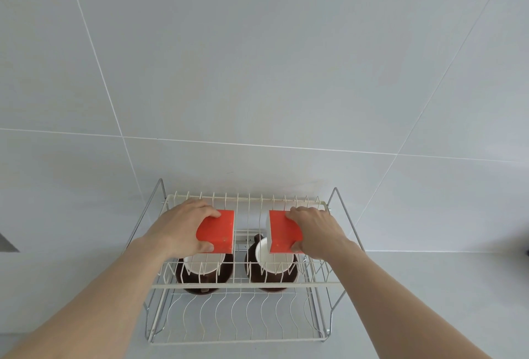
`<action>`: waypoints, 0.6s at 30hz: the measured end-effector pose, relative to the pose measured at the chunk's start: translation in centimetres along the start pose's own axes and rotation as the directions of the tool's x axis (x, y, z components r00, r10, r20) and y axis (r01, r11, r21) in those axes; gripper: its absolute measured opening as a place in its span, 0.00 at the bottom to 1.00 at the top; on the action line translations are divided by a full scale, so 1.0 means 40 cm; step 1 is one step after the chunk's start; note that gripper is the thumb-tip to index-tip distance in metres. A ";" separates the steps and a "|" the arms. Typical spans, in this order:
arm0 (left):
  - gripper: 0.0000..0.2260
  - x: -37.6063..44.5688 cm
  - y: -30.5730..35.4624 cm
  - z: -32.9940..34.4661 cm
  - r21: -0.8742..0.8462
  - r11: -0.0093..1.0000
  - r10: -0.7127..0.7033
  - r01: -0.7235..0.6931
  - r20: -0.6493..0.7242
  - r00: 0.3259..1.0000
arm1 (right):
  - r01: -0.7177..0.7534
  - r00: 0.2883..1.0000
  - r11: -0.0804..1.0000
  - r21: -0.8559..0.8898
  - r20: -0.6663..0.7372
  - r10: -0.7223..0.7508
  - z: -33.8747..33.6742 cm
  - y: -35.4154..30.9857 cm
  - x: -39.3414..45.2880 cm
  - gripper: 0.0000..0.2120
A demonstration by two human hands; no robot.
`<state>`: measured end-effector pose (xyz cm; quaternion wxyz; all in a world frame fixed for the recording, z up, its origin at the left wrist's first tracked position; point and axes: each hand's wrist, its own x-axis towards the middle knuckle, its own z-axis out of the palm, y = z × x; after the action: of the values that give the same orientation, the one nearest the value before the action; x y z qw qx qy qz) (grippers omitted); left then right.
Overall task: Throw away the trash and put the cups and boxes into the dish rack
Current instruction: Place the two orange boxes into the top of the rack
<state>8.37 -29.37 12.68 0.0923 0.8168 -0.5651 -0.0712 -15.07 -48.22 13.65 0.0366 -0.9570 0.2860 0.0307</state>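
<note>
A two-tier white wire dish rack [246,285] stands against the tiled wall. My left hand [183,227] grips a red box [219,231] over the upper tier's left half. My right hand [315,230] grips a second red box [282,232] with a white side, over the right half. Both boxes sit at or just above the upper wires; whether they touch is unclear. On the tier below are two dark brown cups with white insides, the left cup [204,271] and the right cup [272,267], each partly hidden by the boxes.
The rack's lower front section [237,318] holds wavy wire slots with nothing in them. Grey countertop [429,287] extends to the right and left of the rack. The tiled wall [257,72] rises directly behind it.
</note>
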 end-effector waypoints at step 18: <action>0.33 -0.008 0.009 0.015 0.029 1.000 -0.010 0.010 -0.001 1.000 | -0.026 0.999 1.000 -0.002 -0.030 0.026 0.042 -0.003 -0.013 0.33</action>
<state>7.80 -29.24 12.20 0.0805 0.8208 -0.5620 -0.0630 -15.51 -47.71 12.04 0.0309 -0.9536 0.2990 0.0171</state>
